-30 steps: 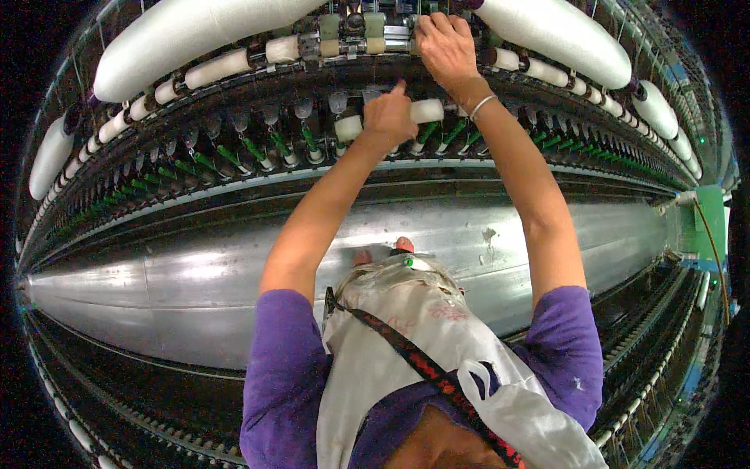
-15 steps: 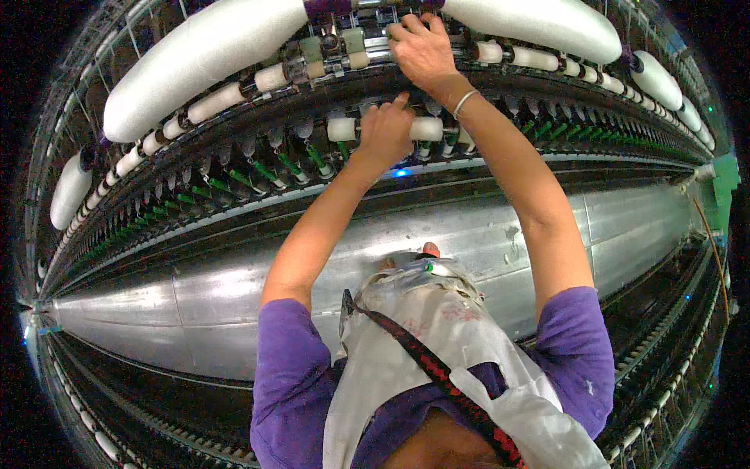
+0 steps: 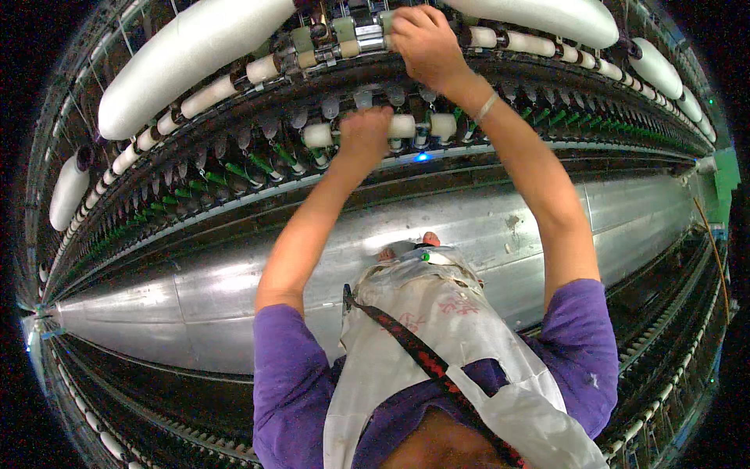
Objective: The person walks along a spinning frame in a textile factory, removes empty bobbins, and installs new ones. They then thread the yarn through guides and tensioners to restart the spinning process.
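Observation:
I stand at a long spinning frame with both arms raised. My left hand point(image 3: 364, 133) is closed around a short white roller point(image 3: 402, 127) that sits in a row of rollers above green-tipped spindles point(image 3: 234, 170). My right hand point(image 3: 422, 41) reaches higher and rests, fingers curled, on the upper row of cream and white rollers point(image 3: 484, 37) under the large white roving bobbins point(image 3: 187, 59). What the right fingers hold is hidden. A bracelet is on my right wrist.
A shiny metal panel point(image 3: 234, 281) runs along the machine at waist height. More white bobbins point(image 3: 656, 66) hang along the top right. A white apron pouch point(image 3: 437, 313) with a dark strap hangs on my chest, small items at its mouth. Lower spindle rows point(image 3: 672, 328) curve away right.
Both hands stay on the same rollers. My view has shifted closer and slightly left, so the hands and bobbins appear larger and higher.

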Demonstrator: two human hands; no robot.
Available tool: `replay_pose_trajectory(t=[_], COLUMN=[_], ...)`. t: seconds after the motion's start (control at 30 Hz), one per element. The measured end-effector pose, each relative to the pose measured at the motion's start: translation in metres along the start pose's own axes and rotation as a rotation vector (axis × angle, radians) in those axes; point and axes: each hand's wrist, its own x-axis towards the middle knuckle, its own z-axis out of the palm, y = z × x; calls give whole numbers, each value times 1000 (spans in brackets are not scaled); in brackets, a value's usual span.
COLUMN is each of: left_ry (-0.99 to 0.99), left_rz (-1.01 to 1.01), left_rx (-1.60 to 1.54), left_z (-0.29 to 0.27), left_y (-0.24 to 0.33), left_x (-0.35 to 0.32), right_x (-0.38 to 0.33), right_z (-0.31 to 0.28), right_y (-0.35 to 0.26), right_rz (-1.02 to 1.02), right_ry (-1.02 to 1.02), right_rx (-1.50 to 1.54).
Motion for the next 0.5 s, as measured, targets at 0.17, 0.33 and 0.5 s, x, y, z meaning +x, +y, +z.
replay_pose_trajectory(t=[0.17,0.33,0.5], left_ry=[376,724,687], left_rz=[111,256,159], left_rx=[196,204,288], left_z=[-53,-84,-72], left_y=[-21,-28,-23], left_x=[47,97,128], right_x=[-113,-326,-568], right_z=[-19,13,-44], right_y=[-49,-133,-253], right_rz=[260,883,1391], right_ry=[70,-985,-1144], right_rx=[418,675,371])
